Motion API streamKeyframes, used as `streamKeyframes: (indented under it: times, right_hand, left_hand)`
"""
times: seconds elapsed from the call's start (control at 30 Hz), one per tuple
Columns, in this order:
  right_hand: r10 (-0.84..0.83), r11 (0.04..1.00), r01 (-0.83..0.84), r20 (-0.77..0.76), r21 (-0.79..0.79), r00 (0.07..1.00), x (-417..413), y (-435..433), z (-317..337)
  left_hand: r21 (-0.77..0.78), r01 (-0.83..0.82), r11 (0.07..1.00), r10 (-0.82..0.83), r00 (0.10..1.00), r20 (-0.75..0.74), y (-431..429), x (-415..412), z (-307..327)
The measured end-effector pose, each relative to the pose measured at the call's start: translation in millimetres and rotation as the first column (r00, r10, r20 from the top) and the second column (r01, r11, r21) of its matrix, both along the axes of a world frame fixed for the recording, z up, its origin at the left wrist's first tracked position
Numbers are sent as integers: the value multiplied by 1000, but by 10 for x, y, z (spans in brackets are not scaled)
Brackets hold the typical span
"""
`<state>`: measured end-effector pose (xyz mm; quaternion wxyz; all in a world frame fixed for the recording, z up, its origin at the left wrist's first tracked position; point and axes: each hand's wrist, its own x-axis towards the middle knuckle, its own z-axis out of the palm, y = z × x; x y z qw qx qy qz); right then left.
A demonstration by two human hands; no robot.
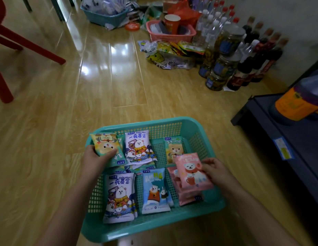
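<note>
A teal plastic basket (193, 125) sits on the wooden floor in front of me, holding several small wipe packs with cartoon bears. My left hand (94, 159) grips a yellow-green pack (105, 144) at the basket's back left. My right hand (216, 172) pinches a pink pack (192, 172) by its right edge, tilted above other pink packs (188, 197) at the front right. White-purple packs (138, 148) (119, 196), a light blue pack (155, 190) and a green bear pack (174, 149) lie flat inside.
Red chair legs (30, 45) stand at the left. Far ahead are a teal bin (103, 16), a pink basket (170, 37) with a cup, snack bags (174, 50), jars (222, 66) and bottles (254, 64) along the wall. A dark shelf (286, 139) with an orange-labelled jug (300, 102) is at the right.
</note>
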<state>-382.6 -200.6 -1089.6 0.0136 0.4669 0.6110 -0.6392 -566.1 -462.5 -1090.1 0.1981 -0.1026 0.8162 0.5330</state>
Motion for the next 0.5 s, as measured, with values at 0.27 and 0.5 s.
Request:
streamKeyframes:
  times: [0.27, 0.5]
  right_hand:
    - [63, 992, -56, -59, 109, 996, 74, -18, 104]
    - [-113, 984, 140, -226, 106, 968, 98, 118, 328]
  left_hand:
    - [-682, 20, 731, -394, 829, -397, 143, 181, 151]
    - [-129, 683, 719, -672, 730, 122, 886, 1236, 184]
